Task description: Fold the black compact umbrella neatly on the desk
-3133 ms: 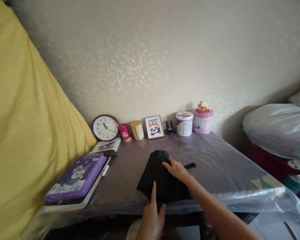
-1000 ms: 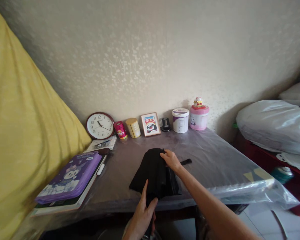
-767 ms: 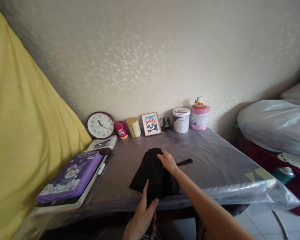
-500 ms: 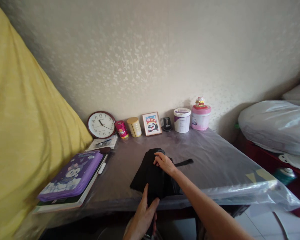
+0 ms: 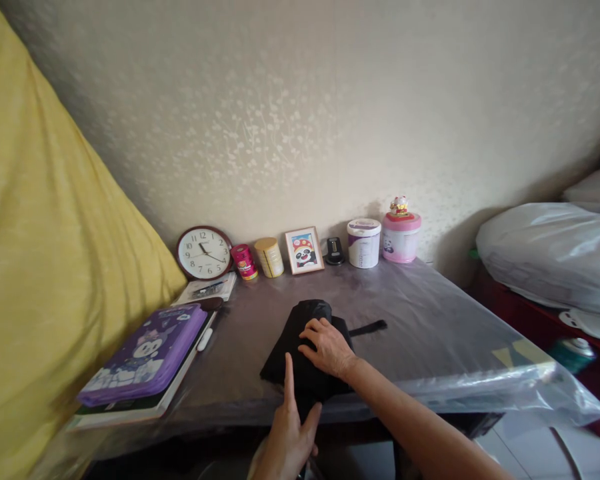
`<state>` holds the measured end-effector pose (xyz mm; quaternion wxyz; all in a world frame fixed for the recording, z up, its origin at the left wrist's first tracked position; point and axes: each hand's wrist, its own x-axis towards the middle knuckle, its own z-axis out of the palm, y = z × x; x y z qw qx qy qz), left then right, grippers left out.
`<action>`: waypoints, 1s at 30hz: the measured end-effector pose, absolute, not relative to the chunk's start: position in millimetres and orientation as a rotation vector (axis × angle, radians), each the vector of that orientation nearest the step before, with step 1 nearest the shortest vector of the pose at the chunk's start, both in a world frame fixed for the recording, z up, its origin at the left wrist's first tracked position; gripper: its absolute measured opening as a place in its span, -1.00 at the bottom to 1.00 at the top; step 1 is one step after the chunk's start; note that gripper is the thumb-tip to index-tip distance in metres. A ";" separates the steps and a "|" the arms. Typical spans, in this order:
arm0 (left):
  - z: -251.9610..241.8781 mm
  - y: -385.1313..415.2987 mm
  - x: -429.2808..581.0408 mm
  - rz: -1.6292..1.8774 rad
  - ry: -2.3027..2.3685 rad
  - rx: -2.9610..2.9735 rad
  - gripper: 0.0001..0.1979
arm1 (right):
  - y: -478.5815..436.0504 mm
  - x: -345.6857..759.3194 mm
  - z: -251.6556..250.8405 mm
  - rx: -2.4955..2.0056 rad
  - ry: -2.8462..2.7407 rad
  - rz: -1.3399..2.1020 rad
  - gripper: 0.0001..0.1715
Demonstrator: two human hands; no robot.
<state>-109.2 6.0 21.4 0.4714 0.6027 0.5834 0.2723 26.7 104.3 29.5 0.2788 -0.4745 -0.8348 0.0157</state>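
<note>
Lying on the near middle of the bench [image 5: 430, 313], the black bundle [image 5: 289, 350], likely a folded umbrella, looked narrower at its near right, where a loose flap had spread half a second earlier; so the cloth had probably drawn in a bit. Right hand [image 5: 326, 348] had slid nearer, from the far end to the middle of the cloth, fingers loosely spread and bent, resting on top, no pinch seen. Left hand [image 5: 287, 432] stayed at the near end, index pointing far, thumb apart, other fingers apparently curled round the narrow end, mostly hidden.

Materials: bench wore a clear plastic sheet [image 5: 520, 398], creased, glossy along the near edge. Bundle was thin, mostly matte cloth, fan-shaped, flared left, slight sheen at the rounded far end. Strap [image 5: 371, 328] was narrow, flat, black, sticking out right.
</note>
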 end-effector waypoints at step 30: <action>12.8 10.3 -112.2 0.634 1.417 1.429 -0.27 | 148.1 98.7 16.0 -1.699 -1.752 0.426 -0.63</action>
